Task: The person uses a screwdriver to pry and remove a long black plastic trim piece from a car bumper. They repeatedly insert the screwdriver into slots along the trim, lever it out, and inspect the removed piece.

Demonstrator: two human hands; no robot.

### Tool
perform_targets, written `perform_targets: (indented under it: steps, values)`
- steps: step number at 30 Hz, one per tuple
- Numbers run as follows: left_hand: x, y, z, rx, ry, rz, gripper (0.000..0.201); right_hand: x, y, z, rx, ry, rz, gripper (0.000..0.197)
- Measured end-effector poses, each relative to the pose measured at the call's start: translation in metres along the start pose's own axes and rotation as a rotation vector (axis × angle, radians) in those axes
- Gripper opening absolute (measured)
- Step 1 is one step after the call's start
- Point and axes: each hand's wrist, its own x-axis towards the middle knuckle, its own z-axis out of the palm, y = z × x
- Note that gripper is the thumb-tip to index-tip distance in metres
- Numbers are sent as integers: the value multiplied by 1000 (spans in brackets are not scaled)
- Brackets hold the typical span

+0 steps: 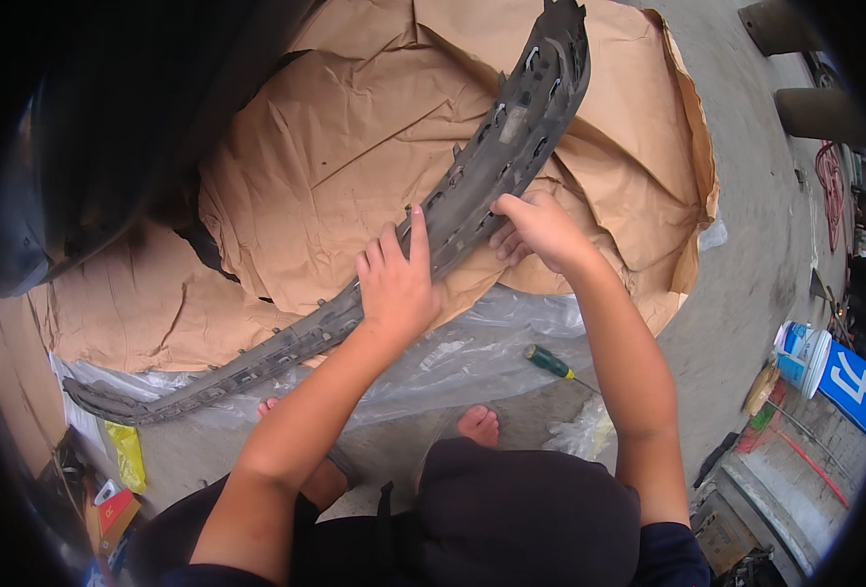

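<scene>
A long, curved dark plastic car trim strip (472,201), with clips and tabs along it, lies diagonally from the far right to the near left. My left hand (399,279) rests on its middle, fingers stretched and spread across the plastic. At the strip's right edge is my right hand (540,230), its thumb against the edge and its other fingers curled below. Whether a small part sits between those fingers is hard to see. Under the strip lies crumpled brown packing paper (345,147).
Clear plastic sheeting (433,357) spreads before my bare feet, a green-handled screwdriver (547,361) on it. A yellow bag (126,455) lies at the left. A white-and-blue bucket (802,357) stands at the right. A large black object (130,127) fills the upper left.
</scene>
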Motion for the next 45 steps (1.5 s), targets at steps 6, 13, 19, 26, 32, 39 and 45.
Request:
perform_targets:
  steps: [6,13,19,26,32,39,45]
  values:
    - [-28,42,-24,-612,273,151,67,7,2,-1,-10,-37,58,35]
    - [2,111,16,-2521,-97,-1023,56,-3,6,-3,13,-26,24,34]
    - [14,118,24,-2558,48,-1032,43,-16,8,-5,0,-61,9,28]
    - [11,104,31,-2505,-20,-911,38,-17,16,-7,32,-96,-27,21]
    - [11,100,34,-2590,-62,-759,38,-13,16,-13,15,-109,-51,21]
    - [13,105,36,-2509,61,-998,36,-3,10,-19,-36,-88,2,24]
    - [10,101,46,-2556,18,-918,36,4,-1,-26,-82,-108,117,21]
